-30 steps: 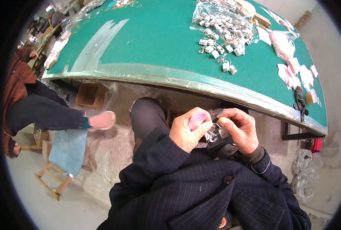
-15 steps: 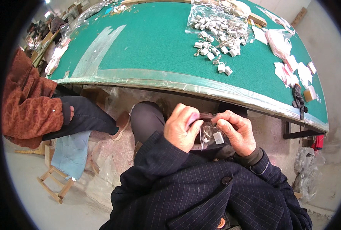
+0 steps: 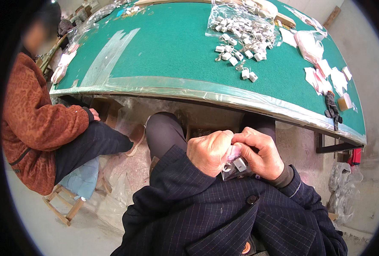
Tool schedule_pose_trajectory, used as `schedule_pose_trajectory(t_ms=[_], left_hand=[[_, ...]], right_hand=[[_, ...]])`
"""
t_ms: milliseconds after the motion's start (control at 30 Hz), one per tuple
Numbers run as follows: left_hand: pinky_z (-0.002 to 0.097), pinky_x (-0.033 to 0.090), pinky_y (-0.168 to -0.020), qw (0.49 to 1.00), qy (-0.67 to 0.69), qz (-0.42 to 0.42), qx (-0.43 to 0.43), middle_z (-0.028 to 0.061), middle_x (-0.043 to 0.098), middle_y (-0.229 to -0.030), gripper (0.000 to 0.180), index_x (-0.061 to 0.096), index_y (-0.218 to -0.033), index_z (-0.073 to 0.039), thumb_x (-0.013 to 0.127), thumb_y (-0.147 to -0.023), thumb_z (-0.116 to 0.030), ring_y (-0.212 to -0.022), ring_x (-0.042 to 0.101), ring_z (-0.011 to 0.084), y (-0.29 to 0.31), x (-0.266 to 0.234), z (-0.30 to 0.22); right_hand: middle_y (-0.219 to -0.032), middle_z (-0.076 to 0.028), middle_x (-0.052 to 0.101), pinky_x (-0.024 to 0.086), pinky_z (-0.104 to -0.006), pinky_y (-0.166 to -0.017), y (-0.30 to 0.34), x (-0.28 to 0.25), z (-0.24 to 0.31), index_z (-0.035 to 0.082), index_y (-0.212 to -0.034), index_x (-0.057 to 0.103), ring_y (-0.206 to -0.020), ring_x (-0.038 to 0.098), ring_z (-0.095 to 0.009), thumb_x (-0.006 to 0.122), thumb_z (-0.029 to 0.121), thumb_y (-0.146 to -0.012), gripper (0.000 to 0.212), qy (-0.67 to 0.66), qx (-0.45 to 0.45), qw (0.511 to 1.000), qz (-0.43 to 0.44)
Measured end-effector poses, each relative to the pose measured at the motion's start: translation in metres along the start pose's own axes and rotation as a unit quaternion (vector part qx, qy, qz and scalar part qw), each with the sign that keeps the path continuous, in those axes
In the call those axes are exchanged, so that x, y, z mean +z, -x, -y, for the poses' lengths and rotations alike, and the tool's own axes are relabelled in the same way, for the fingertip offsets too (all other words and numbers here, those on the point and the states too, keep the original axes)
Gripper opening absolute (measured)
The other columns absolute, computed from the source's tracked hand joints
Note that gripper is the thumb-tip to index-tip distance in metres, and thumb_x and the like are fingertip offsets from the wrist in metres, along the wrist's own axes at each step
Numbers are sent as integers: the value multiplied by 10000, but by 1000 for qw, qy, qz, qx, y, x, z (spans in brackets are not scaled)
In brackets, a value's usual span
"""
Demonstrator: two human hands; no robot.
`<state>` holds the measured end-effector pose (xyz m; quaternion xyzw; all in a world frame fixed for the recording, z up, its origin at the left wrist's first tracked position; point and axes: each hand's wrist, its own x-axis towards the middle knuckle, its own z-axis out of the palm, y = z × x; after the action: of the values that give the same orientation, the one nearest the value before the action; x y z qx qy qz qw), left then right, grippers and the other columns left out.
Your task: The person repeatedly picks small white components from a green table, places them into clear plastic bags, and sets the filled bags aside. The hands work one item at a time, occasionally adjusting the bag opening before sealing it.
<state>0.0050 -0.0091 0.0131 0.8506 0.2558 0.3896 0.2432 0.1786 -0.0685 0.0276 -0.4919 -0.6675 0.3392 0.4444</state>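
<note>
Over my lap, a small clear plastic bag (image 3: 228,176) hangs from my two hands. Inside it are a white block (image 3: 240,164) and some metal, partly covered by my fingers. The fingers of my left hand (image 3: 208,152) are curled closed on the bag's top from the left. My right hand (image 3: 264,154) pinches the same top edge from the other side, its fingertips touching the left ones. A pinkish-purple patch shows at the left fingertips; I cannot tell what it is. Similar white blocks with metal chains (image 3: 245,74) lie in a heap on the green table (image 3: 164,55).
At my left sits a person in a rust-brown jacket (image 3: 49,123), by a wooden stool (image 3: 66,209) with a blue cushion. Dark gloves (image 3: 332,109), a tan block (image 3: 344,102), white scraps (image 3: 338,81) and a white plastic bag (image 3: 309,46) lie on the table's right side.
My hands have come together at the bag's top, and the bag hangs slightly lower. The person at left has shifted, with head and jacket now more in view.
</note>
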Motion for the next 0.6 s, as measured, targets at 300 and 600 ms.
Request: schedule_pose_trajectory(t_ms=[300, 600], left_hand=[[229, 384, -504, 959, 81, -177, -208, -8, 559, -658, 76, 630, -847, -17, 591, -784, -2, -576, 476, 48, 26, -50, 46], [248, 477, -784, 929, 13, -194, -315, 42, 653, -926, 209, 655, -1015, 6, 555, -832, 24, -843, 606, 112, 94, -128, 135]], right_hand=[[-820, -33, 598, 445, -254, -654, 2, -3, -1, -35, -1036, 638, -716, 529, -107, 606, 72, -926, 157, -121, 97, 988, -4], [-945, -28, 645, 460, -226, -732, 4, -1, -19, -13, -1056, 632, -805, 553, -62, 644, 124, -920, 194, -356, 193, 914, -13]])
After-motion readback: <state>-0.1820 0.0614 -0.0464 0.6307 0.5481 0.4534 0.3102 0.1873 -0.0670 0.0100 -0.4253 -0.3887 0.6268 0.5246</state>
